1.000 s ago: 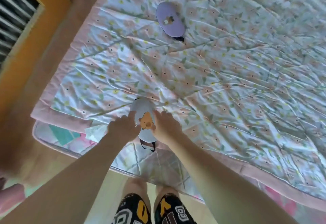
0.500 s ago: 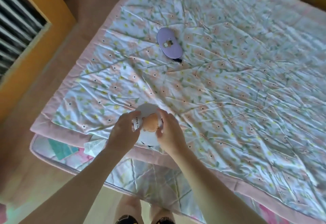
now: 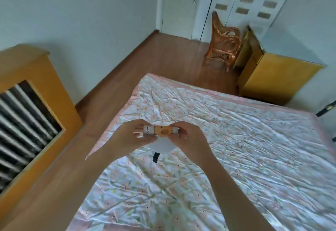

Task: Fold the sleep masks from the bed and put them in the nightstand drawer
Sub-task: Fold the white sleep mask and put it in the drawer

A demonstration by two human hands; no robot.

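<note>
A white sleep mask (image 3: 161, 145) with an orange bear print is held up above the bed (image 3: 236, 149), folded over at its top edge. My left hand (image 3: 131, 136) pinches its left end and my right hand (image 3: 189, 138) pinches its right end. A black strap (image 3: 155, 157) hangs below the mask. The purple sleep mask seen before is hidden behind my hands or out of sight. No nightstand drawer can be made out for certain.
The bed carries a floral quilt with a pink border. A wooden headboard frame with dark slats (image 3: 27, 121) stands at the left. Across the wooden floor are a wicker chair (image 3: 223, 45), a yellow cabinet (image 3: 276, 80) and white doors (image 3: 245, 3).
My hands lifted the bear mask off the quilt and folded its top over. The view tilted up from the bed edge to the far side of the room.
</note>
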